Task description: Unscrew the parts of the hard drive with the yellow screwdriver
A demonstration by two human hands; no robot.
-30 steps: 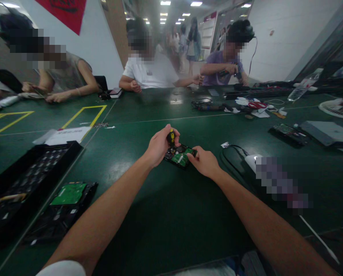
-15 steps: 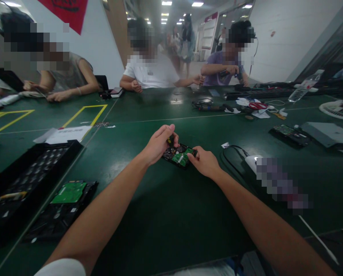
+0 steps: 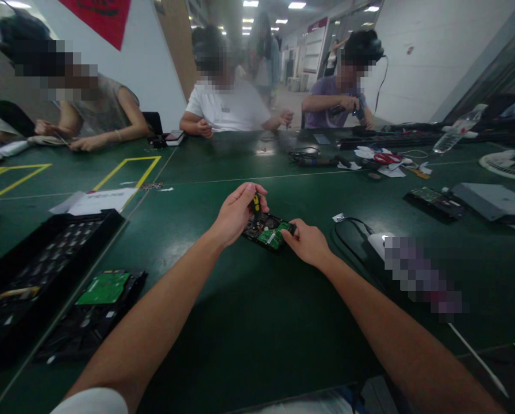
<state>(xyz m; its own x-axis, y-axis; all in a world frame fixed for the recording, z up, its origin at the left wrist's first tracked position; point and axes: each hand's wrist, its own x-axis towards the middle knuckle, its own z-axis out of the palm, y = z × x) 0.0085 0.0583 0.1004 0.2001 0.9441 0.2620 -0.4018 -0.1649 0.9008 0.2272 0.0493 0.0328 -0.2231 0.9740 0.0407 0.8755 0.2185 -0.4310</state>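
A hard drive (image 3: 269, 233) with a green circuit board lies on the dark green table in front of me. My left hand (image 3: 239, 211) is closed around a yellow and black screwdriver (image 3: 257, 202), held roughly upright over the drive's left part. The tip is too small to make out. At the drive's right end, my right hand (image 3: 306, 242) grips the edge between thumb and fingers.
To the left are another hard drive (image 3: 104, 287) and a long black tray (image 3: 46, 259). A phone-like device (image 3: 378, 244) with a cable lies on the right, near a third drive (image 3: 434, 202) and a grey metal box (image 3: 494, 201). Several people sit across the table.
My left hand has shifted slightly up and left, and more of the screwdriver handle shows. My right hand and the drive have stayed in place.
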